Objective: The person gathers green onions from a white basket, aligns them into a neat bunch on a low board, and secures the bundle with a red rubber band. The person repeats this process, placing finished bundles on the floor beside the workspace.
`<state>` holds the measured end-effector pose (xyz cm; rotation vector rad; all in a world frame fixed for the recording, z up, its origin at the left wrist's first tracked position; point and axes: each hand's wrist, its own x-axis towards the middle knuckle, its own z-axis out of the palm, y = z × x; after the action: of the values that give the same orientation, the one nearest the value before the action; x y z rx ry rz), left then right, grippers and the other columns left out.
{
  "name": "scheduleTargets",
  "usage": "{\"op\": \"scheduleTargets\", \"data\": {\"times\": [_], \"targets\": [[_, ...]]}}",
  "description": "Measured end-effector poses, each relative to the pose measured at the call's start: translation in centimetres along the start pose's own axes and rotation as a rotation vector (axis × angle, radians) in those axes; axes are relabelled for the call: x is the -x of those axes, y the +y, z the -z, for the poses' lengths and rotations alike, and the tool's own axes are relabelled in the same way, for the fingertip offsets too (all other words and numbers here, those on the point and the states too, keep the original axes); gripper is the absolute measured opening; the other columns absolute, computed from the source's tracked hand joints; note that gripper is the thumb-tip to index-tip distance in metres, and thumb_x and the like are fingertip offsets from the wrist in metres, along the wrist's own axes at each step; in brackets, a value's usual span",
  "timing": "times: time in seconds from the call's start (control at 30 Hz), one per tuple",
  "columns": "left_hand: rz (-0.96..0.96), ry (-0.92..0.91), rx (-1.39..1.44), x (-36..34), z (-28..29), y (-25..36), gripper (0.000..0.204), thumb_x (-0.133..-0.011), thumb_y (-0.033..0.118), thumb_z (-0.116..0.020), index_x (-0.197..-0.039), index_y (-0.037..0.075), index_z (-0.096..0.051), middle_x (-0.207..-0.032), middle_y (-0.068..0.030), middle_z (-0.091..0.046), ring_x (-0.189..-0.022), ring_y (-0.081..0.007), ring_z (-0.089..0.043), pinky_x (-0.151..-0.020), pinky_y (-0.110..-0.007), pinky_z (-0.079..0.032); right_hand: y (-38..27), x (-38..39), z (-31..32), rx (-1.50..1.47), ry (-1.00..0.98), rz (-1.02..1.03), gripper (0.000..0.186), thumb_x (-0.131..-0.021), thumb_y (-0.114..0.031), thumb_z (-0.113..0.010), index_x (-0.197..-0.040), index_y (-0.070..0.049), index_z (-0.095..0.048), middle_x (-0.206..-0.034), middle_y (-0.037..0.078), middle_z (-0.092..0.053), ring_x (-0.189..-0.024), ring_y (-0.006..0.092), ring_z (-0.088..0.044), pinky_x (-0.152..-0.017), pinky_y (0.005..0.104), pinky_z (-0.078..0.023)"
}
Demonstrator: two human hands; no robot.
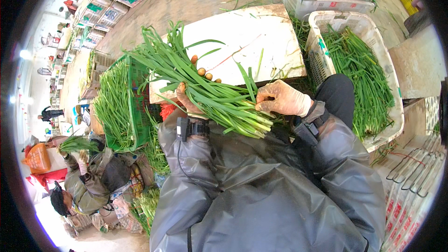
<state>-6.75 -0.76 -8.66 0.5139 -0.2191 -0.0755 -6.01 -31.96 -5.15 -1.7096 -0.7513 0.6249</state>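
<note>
1. Your left hand [189, 103] wraps the green bunch [210, 92] from beneath, thumb on the near side, four fingertips showing along the far side.
2. Your right hand [283, 98] is narrowed to a pinch beside the pale stalk ends, apparently on a strand or two.
3. To pick through the bunch well, hold the left grip firm but not crushing, draw strays out along the stalks rather than across them, and level the pale ends.
4. The bunch is in front of your apron [261, 186], over the near left part of the white table [266, 28]; whether it touches, you cannot tell.
5. Its long axis runs diagonally: leaf tips point far left, pale ends near right.
6. Beyond, a green crate [141, 112] stands left and a white crate [318, 65] right, both holding similar greens.
</note>
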Motion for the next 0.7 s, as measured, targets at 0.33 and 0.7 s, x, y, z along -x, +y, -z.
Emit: {"op": "scheduleTargets", "data": {"times": [0.33, 0.7], "targets": [[0.047, -0.024, 0.060, 0.0, -0.9, -0.5, 0.090, -0.089, 0.039, -0.073, -0.164, 0.011, -0.032, -0.134, -0.0133, -0.063, -0.126, -0.0340, -0.064, -0.109, -0.068, -0.052, -0.7, 0.6, 2.9, -0.446, 0.356, 0.006, 0.016, -0.102, -0.018, -0.071, -0.097, -0.004, -0.073, -0.075, -0.002, -0.063, -0.067, 0.0069, -0.055, -0.061, 0.0244, -0.044], [0.085, -0.005, 0.042, 0.2, -1.4, -0.5, 0.092, -0.088, 0.041, -0.073, -0.165, 0.011, -0.032, -0.135, -0.0139, -0.062, -0.128, -0.0357, -0.063, -0.108, -0.067, -0.053, 2.4, 0.5, 5.4, 0.293, 0.387, -0.208, 0.037, -0.095, -0.019, -0.069, -0.128, -0.003, -0.071, -0.114, 0.017, -0.077, -0.109, 0.0329, -0.073, -0.100, 0.0403, -0.055]]}}
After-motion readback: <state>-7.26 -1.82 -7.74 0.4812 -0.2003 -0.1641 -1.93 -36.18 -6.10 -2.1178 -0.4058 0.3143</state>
